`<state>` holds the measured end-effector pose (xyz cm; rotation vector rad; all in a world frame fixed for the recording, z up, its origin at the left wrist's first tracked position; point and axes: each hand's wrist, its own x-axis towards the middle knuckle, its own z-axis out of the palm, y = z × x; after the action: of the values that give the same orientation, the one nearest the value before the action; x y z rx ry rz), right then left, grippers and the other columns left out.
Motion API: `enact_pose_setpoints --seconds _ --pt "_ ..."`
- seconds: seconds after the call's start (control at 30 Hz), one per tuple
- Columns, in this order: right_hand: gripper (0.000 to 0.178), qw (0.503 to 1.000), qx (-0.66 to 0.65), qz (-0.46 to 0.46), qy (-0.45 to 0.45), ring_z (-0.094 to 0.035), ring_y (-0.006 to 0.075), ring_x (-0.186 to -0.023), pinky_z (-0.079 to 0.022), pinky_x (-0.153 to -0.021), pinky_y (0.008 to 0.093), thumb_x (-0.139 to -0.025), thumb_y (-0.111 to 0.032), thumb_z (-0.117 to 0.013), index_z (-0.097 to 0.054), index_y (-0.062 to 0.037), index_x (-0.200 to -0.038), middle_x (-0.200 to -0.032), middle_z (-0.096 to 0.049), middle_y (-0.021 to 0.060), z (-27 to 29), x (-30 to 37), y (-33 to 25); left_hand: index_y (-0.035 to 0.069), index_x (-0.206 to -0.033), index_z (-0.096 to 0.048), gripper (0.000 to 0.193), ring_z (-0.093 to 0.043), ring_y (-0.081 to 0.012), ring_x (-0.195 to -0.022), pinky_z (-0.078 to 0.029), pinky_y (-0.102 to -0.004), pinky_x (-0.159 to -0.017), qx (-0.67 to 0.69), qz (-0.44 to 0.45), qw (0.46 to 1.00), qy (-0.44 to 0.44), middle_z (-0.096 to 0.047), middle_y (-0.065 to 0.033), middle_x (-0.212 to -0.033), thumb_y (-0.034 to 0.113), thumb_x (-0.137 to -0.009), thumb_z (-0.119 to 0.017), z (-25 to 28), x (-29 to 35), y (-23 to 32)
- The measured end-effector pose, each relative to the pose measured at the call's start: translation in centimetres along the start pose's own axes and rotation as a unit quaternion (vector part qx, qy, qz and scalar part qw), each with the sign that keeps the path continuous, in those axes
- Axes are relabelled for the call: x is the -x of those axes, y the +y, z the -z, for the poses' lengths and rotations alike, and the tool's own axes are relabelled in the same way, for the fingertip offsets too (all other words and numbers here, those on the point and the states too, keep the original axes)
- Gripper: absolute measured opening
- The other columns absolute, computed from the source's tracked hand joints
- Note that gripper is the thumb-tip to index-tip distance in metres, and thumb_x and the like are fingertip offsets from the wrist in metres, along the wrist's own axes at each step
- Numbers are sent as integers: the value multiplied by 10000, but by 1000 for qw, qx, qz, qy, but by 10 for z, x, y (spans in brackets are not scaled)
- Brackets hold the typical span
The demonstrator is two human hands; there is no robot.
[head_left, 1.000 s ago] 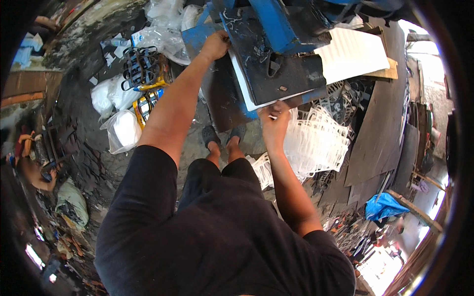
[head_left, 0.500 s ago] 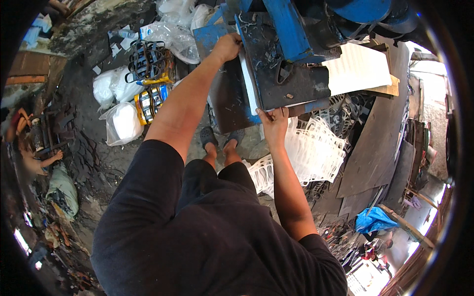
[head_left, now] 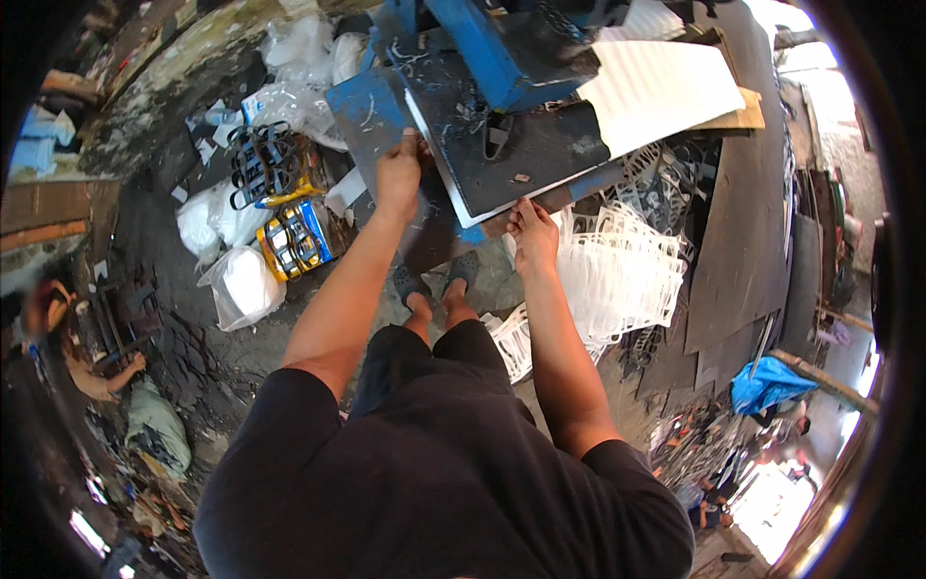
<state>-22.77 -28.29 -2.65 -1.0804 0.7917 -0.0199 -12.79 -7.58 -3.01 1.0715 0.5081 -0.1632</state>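
A black board [head_left: 540,159] lies under the blue machine [head_left: 482,58], with a white sheet [head_left: 447,183] showing along its left and near edges. At the near edge my right hand [head_left: 533,236] pinches the sheet's rim between thumb and fingertips. My left hand [head_left: 397,183] is beside the sheet's left edge, over the dark machine table [head_left: 362,101]; its thumb points away from me and the other fingers are mostly hidden. Loose dark scraps and a cut-out strip [head_left: 497,137] lie on the board.
White cut-out sheets [head_left: 617,270] hang below the machine on the right, beside a ribbed white sheet [head_left: 666,87]. Bundled black straps [head_left: 265,164], yellow-and-blue packs [head_left: 294,239] and plastic bags [head_left: 246,285] lie on the floor at left. Another person's arm [head_left: 106,381] shows at far left.
My left hand has come back toward me from the far part of the sheet's left edge. My right hand stays at the near edge. The whole view has shifted somewhat.
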Motion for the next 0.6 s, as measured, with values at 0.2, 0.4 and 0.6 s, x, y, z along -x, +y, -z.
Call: enact_pose_setpoints --seconds 0.2,0.4,0.6 --pt "181 999 23 33 13 -562 101 -685 -459 -576 251 -981 -147 -582 -634 19 -1033 -845 -615 26 3 -25 -9 7 -1141 -624 658 -620 -154 -918 -476 -301 -801 -126 53 990 23 -670 -71 -1025 623 -950 -493 -12 -14 16" --pt "165 998 26 40 41 -562 121 -669 -454 -563 264 -991 -93 -504 -640 0 -983 -827 -602 31 -2 -37 -25 53 -1365 -486 790 -552 -226 -1178 -424 -379 -997 -38 61 993 -94 -576 -81 -1323 705 -923 -428 -32 -11 32" --pt "230 996 65 40 50 -537 139 -637 -458 -545 277 -961 0 -405 -633 -12 -924 -776 -562 28 1 -60 -43 82 -1494 -341 975 -429 -285 -1347 -337 -460 -1116 65 97 982 -150 -435 -107 -1486 809 -847 -403 -63 12 57"
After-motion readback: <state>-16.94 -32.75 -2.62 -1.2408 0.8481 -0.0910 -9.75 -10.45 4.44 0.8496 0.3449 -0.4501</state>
